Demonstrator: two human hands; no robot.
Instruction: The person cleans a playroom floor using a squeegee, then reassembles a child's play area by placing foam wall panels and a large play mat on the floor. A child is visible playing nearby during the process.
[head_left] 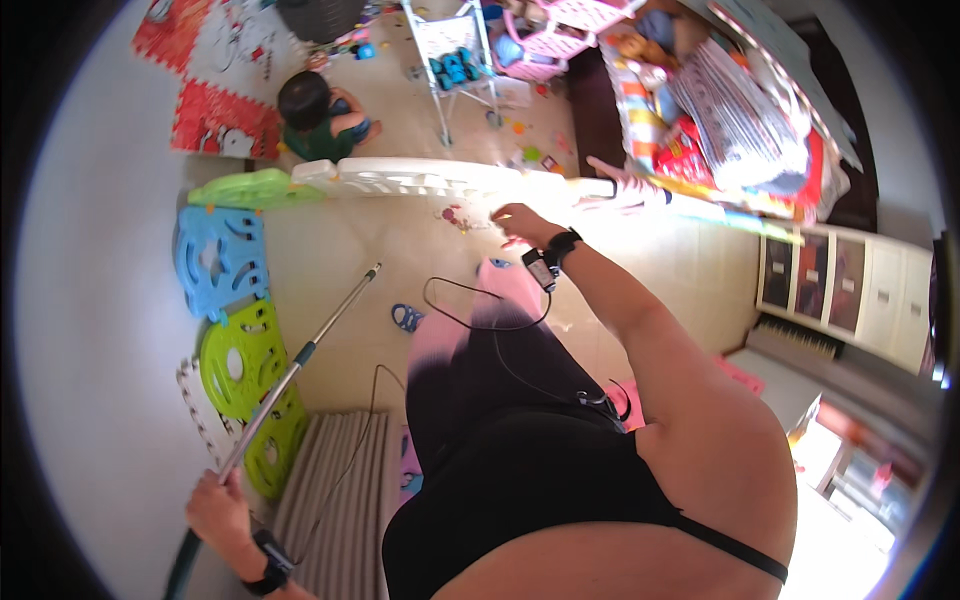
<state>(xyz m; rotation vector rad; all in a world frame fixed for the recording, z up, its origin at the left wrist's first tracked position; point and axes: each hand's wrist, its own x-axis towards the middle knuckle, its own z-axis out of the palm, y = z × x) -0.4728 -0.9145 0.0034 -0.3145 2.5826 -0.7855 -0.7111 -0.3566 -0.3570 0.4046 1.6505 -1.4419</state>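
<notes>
The left hand point(218, 515) is wrapped tight around a long silver pole point(300, 360) at the near left. The pole slants up and away from that hand, toward the far right, and its tip ends out over the floor point(690, 265). I cannot tell if the tip touches the floor. A dark green part of the pole sticks out on the near side of the hand. The right hand point(525, 225) is well apart from the pole, out in front and close to the white fence panel point(430, 178). Its fingers are bent, and I cannot tell if they pinch anything. Some tiny bits point(457, 217) lie on the floor just left of it. The white panel makes the far edge, with a person point(320, 115) in a green top low on the floor behind it. A blue fence panel point(222, 260) and a lime green fence panel point(240, 360) make the left edge, and the pole passes in front of the lime one. There is bare floor between the pole and the legs, with one blue sandal point(406, 317) there. More bare floor lies right of the right arm, up to the white drawers point(850, 285).
</notes>
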